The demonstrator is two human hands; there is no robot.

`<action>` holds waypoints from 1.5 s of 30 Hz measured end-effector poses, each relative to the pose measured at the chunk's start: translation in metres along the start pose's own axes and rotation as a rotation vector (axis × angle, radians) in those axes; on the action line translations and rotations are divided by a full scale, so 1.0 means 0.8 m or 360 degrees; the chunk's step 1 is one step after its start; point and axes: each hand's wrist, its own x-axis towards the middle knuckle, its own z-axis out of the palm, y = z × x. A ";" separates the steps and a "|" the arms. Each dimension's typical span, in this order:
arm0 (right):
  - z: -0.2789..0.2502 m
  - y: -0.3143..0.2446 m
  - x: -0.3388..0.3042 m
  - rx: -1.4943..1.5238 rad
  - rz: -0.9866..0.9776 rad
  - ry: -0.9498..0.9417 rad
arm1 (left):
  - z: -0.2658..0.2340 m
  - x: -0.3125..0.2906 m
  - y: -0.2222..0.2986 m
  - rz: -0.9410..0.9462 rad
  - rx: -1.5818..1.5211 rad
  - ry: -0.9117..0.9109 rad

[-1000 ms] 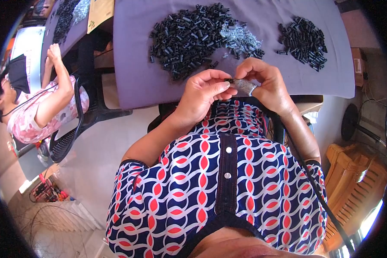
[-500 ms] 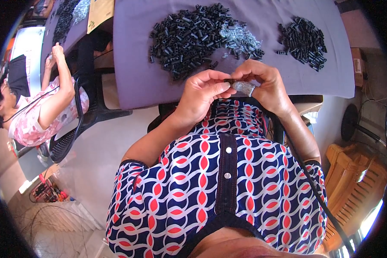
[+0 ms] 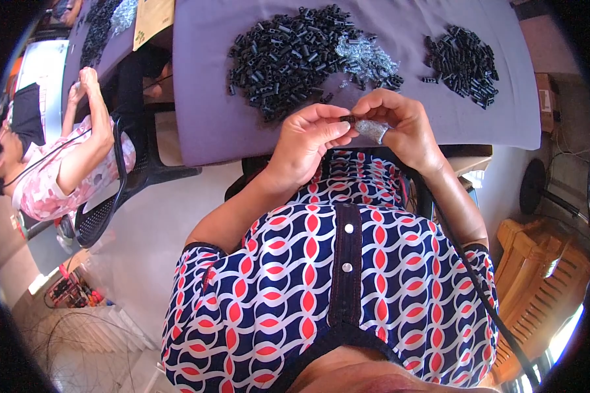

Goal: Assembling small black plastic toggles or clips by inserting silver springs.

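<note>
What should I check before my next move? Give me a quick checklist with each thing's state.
1. Left hand on the dark piece: ok, pinched between thumb and fingers.
2. Right hand at the piece: ok, fingertips close beside it.
3. Grey thumb cover on the right thumb: ok.
4. Inside of the piece: cannot tell, fingers hide much of it.
5. Smaller black heap apart from the large black heap: ok, purple cloth shows between.
</note>
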 end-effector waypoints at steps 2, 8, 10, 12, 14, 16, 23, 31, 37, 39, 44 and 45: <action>-0.002 -0.001 0.001 0.0003 0.0028 -0.0019 | 0.001 0.000 0.000 0.0004 0.0020 0.0008; -0.022 -0.003 0.009 -0.0574 -0.0080 0.0473 | -0.008 0.001 0.018 0.0126 0.0076 0.0123; -0.029 -0.004 0.007 -0.0700 -0.0056 0.0394 | -0.017 -0.002 0.026 0.0124 0.0076 0.0121; -0.022 -0.010 0.008 -0.0855 -0.0120 0.0320 | -0.018 -0.006 0.031 0.0111 0.0104 0.0154; -0.016 -0.012 0.011 -0.1010 -0.0183 0.0245 | -0.024 -0.009 0.032 0.0109 0.0078 0.0079; -0.011 -0.013 0.015 -0.1183 -0.0223 0.0088 | -0.026 -0.011 0.035 0.0106 0.0052 0.0099; 0.014 0.000 0.044 -0.1792 -0.0379 -0.0213 | -0.025 -0.017 0.041 0.0081 0.0058 0.0189; 0.015 -0.009 0.039 -0.1573 -0.0392 -0.0195 | -0.025 -0.023 0.039 0.0000 0.0159 0.0145; 0.022 -0.028 0.026 -0.0571 -0.0041 -0.0075 | -0.013 -0.016 0.027 -0.0040 0.0351 0.0132; 0.022 -0.032 0.025 -0.0618 -0.0021 -0.0104 | -0.006 -0.017 0.030 -0.0036 0.0386 0.0116; 0.014 -0.033 0.015 -0.0627 0.0164 -0.0208 | 0.001 -0.023 0.033 -0.0038 0.0813 0.0047; 0.013 -0.033 0.012 -0.0561 0.0148 -0.0180 | 0.000 -0.023 0.032 -0.0037 0.0814 0.0050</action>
